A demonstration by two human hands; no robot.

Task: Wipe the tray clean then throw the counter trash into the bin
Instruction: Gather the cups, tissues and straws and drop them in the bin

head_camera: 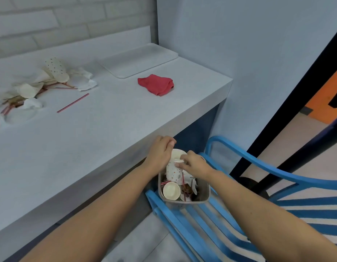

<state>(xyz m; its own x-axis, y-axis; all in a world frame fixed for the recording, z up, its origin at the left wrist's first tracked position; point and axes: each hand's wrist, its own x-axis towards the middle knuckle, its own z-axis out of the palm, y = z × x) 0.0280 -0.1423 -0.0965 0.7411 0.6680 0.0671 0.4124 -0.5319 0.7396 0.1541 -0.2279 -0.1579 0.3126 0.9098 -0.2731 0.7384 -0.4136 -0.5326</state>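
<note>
While both hands meet over the bin (202, 199), which stands on the blue chair (258, 161) just beside the counter (107, 129), they hold a dotted paper cup (172, 172) between them. The left hand (161, 151) curls its fingers round the cup's upper part. The right hand (195, 164) pinches the wall at the rim.

The cup looks light and thin-walled, so it would likely crush under a firm squeeze. A light hold near the stiffer rolled rim is enough. Its long axis stands nearly upright, with the mouth up toward the camera and the base down among the cups and straws already in the bin.

More trash is well apart on the counter's left: a pile of paper cups and napkins (50, 78), soft and easy to gather by the handful. A striped straw (73, 103) lies alone and flat, its long axis running diagonally. It is slim enough to need a fingertip pinch. The tray (114, 69) sits at the counter's far end, with the red cloth (156, 85) just in front of it.
</note>
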